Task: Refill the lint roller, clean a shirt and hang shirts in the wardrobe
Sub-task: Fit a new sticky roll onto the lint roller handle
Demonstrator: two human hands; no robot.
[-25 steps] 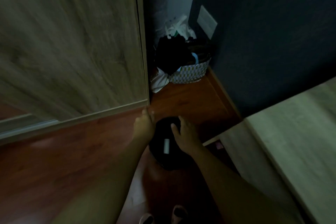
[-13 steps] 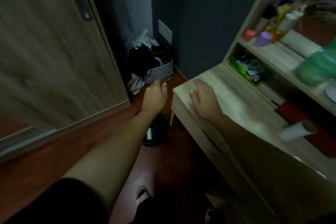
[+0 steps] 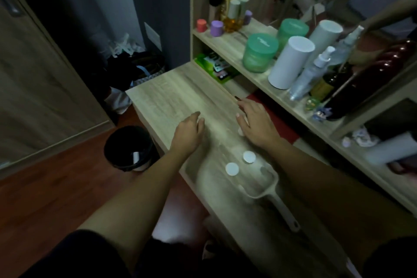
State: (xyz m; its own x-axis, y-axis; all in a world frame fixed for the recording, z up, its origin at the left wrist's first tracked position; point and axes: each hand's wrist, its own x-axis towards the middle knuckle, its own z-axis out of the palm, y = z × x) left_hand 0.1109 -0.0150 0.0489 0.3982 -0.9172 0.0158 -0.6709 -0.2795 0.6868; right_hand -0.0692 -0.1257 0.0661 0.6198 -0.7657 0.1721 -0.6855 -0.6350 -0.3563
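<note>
As both hands come up from the floor bin to the worktop, the parts stand as follows.

Left hand (image 3: 188, 132): fingers loosely apart, palm down, holding nothing, resting near the worktop's front edge; half a second ago it was still over the floor.

Right hand (image 3: 255, 123): fingers spread, palm down at the worktop's back edge, over a small pale object whose kind cannot be told; no grip on it is evident.

Lint roller handle (image 3: 268, 196): lying on the worktop toward its near end, between the forearms, head bare, untouched.

White discs (image 3: 232, 169): two, just beside the roller's head, lying flat; probably end caps.

Worktop (image 3: 171, 95): its far end is bare.

Bin (image 3: 129, 148): on the floor against the worktop's front edge, a white scrap inside; a second ago both hands were at it.

Refill roll (image 3: 392, 150): a white tube, judged the likely refill, on the low shelf behind the worktop's back edge.

Shirts: none identifiable; a wardrobe door (image 3: 33, 79) stands at left.

Meaning: the discarding step looks finished; fitting the fresh roll is judged next.
</note>
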